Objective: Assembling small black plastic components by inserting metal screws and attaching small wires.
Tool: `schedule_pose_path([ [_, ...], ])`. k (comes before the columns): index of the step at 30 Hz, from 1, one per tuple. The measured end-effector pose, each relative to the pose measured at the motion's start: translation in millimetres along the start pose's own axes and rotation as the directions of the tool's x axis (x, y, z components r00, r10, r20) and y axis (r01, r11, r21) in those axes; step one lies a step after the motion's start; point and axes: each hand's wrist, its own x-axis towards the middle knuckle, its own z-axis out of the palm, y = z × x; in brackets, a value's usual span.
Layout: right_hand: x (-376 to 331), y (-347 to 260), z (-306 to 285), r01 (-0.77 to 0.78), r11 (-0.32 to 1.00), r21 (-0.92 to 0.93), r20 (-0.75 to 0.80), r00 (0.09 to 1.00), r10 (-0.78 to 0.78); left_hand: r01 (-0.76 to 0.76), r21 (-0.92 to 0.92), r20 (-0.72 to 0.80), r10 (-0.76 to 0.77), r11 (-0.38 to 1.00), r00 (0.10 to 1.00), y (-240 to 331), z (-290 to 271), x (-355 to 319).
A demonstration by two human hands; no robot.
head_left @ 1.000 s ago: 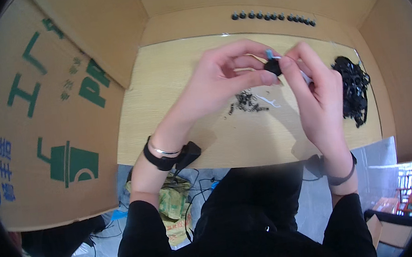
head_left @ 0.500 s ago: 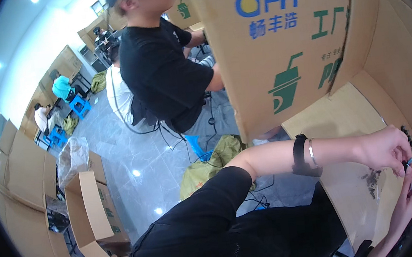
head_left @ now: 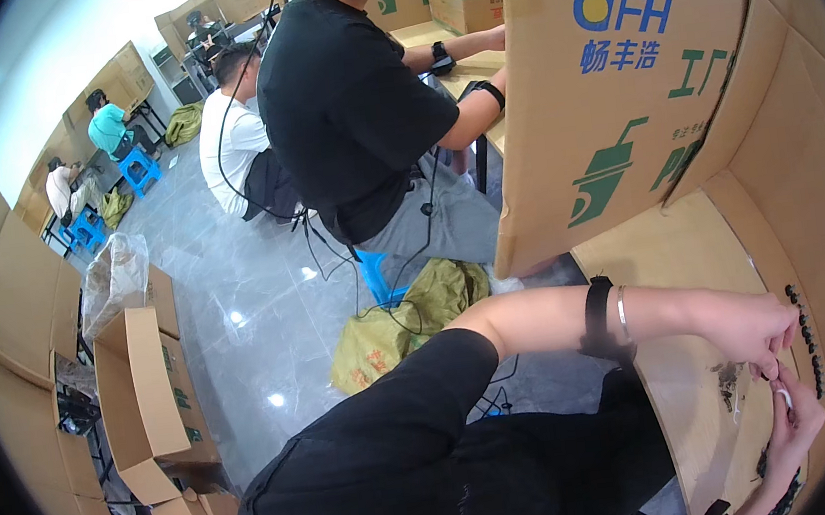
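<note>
My left hand (head_left: 754, 327) reaches across from the left, its fingers pinched together over the table (head_left: 682, 380). Just below it, my right hand (head_left: 799, 413) has its fingers curled, and the fingertips of both hands meet. A small white piece (head_left: 785, 397) shows among the right fingers; its kind is too small to tell. Whatever the left fingertips pinch is hidden. Beside the hands lies a scatter of small dark bits (head_left: 726, 383), with a thin white strand (head_left: 738, 412) near it. A row of small black parts (head_left: 809, 346) lines the table's far edge.
Cardboard panels (head_left: 621, 135) stand beside and behind the table. A co-worker in black (head_left: 357, 112) sits beyond the panel. An olive sack (head_left: 409, 323) and cables lie on the floor. An open cardboard box (head_left: 150, 386) stands at the left.
The view has shifted, so the panel and co-worker sit further right. Both hands appear slightly lower and further left. A dark and blue bit showed at the fingertips earlier; now a white piece shows.
</note>
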Motion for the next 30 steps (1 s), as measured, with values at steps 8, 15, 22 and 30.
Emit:
schedule_pose_path([
  [8, -4.2, -3.7, 10.4, -0.102, 0.989, 0.105, 0.039, 0.994, 0.099, -0.145, 0.277, -0.002, 0.152, 0.95, 0.988, 1.5, 16.8, -5.2],
  [15, 3.9, 47.2, 20.6, -0.373, 0.612, 0.697, 0.155, 0.912, 0.379, -0.283, 0.308, -0.286, 0.373, 0.908, 0.883, 3.2, 20.1, -0.9],
  [22, 9.4, 74.0, 39.0, -0.222, 0.914, 0.339, -0.032, 0.968, 0.247, -0.152, 0.367, -0.27, 0.261, 0.918, 0.927, -37.0, 22.6, 8.8],
  [30, -4.5, 148.9, 64.5, -0.512, 0.777, 0.366, 0.071, 0.848, 0.525, 0.12, -0.416, -0.239, -0.236, 0.901, 0.942, -68.1, 42.1, 16.3],
])
